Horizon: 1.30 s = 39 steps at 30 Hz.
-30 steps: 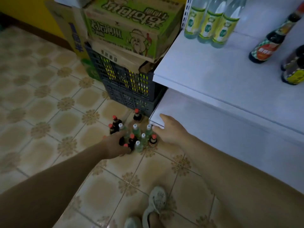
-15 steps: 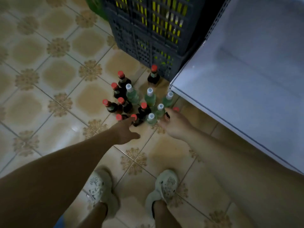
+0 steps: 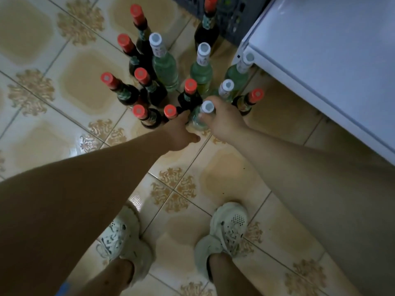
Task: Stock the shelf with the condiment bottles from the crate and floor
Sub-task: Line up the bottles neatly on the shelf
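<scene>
Several dark condiment bottles with red caps (image 3: 141, 74) and several clear greenish bottles with white caps (image 3: 203, 50) stand bunched on the tiled floor. My right hand (image 3: 224, 121) curls its fingers round the neck of the nearest clear bottle (image 3: 207, 106), just under its white cap. My left hand (image 3: 179, 133) reaches in beside it, fingers extended between that bottle and a red-capped dark bottle (image 3: 170, 111), thumb spread out; its fingertips are hidden. The white shelf (image 3: 320, 60) juts in low at the right. A corner of the dark crate (image 3: 232, 28) shows at the top.
One dark bottle (image 3: 249, 101) stands right by the shelf's front corner, another (image 3: 206, 33) against the crate. My two feet in pale shoes (image 3: 126, 242) (image 3: 224, 229) stand on the patterned tiles (image 3: 42, 124) just behind the bottles.
The view has dropped closer to the floor bottles. My right hand has closed round the neck of the near clear bottle. My left hand has pushed forward in among the bottles.
</scene>
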Motion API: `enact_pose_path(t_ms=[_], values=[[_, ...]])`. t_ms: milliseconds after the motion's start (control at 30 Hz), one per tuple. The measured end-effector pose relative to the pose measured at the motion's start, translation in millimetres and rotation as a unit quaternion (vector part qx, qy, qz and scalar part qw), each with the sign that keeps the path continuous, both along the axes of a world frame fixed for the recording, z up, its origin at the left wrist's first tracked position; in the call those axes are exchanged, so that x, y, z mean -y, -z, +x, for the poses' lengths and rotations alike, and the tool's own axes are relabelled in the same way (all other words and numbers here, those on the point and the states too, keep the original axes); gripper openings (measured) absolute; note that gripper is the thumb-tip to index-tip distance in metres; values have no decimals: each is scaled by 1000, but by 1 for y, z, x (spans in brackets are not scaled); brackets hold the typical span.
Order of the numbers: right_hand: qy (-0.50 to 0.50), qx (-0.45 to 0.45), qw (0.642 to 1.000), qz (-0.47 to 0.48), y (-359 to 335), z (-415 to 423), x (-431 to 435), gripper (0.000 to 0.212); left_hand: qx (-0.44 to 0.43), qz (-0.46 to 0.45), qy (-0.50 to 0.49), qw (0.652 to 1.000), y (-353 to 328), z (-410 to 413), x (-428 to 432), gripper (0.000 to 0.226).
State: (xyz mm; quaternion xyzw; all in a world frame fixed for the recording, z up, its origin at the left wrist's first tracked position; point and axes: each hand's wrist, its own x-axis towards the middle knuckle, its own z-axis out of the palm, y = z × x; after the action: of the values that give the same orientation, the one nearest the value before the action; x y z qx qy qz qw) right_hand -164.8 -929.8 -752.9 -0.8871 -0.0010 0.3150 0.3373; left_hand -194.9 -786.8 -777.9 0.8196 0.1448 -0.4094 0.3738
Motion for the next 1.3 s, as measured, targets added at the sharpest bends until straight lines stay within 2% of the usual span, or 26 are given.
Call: enact_pose_path(t_ms=[133, 233, 400, 533, 667, 767, 867, 933, 1033, 1133, 1167, 1233, 1300], values=[[20, 11, 999, 39, -36, -9, 11, 27, 12, 4, 35, 999, -30, -7, 0, 93], [5, 18, 997, 77, -111, -17, 17, 20, 17, 7, 69, 997, -90, -13, -5, 97], [35, 33, 990, 129, -310, -33, 19, 6, 24, -76, 120, 990, -250, -27, -17, 98], [102, 125, 978, 131, -472, -54, 6, 11, 41, -173, 111, 978, -397, -42, -23, 95], [168, 214, 955, 115, -602, -73, -9, 14, 103, -258, 99, 956, -531, -51, -21, 71], [204, 244, 943, 96, -682, -89, -6, 23, 197, -292, 93, 931, -616, -61, -11, 59], [260, 274, 914, 147, -757, -108, 12, 12, 228, -332, 104, 909, -691, -71, 2, 52], [284, 296, 887, 214, -802, -126, 28, 8, 203, -374, 149, 892, -733, -76, 8, 50], [282, 321, 849, 310, -854, -156, 56, 9, 159, -407, 253, 863, -784, -85, 25, 61], [293, 339, 822, 351, -890, -180, 87, 9, 174, -419, 276, 848, -818, -102, 61, 69], [304, 347, 816, 348, -899, -188, 99, 8, 196, -419, 265, 846, -827, -112, 77, 68], [328, 372, 823, 278, -913, -205, 122, 3, 257, -396, 242, 848, -837, -135, 109, 67], [344, 393, 828, 201, -922, -221, 144, 11, 316, -378, 223, 841, -841, -154, 140, 72]])
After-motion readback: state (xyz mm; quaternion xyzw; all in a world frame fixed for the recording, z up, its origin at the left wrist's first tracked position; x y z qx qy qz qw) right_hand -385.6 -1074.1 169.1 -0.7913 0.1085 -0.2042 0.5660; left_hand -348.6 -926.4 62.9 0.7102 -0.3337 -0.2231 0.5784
